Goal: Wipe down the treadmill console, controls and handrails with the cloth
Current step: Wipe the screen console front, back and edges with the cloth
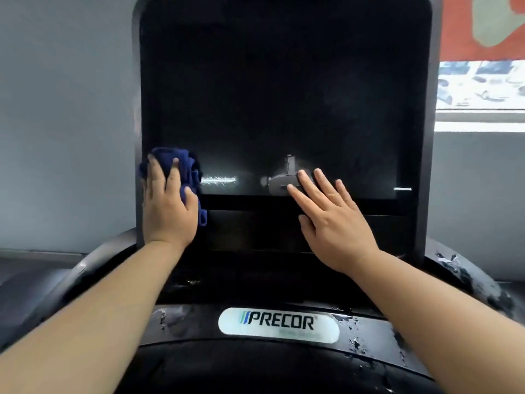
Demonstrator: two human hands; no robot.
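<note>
Fingers flat, the left hand (167,206) presses the cloth (183,163) on the screen (284,95) to wipe. Beside it, the right hand (332,220) lies flat too, likely bracing.

The left grip (167,206) covered most of the blue cloth (186,163), so its folds and full outline could not be told. The console (284,95) ran off the top edge of the frame. The right grip (329,220) hid part of the lower bezel (255,203). Small print beneath the name on the Precor badge (278,322) was too blurred to read. The scene through the window (480,83) was smeared and unclear.
</note>
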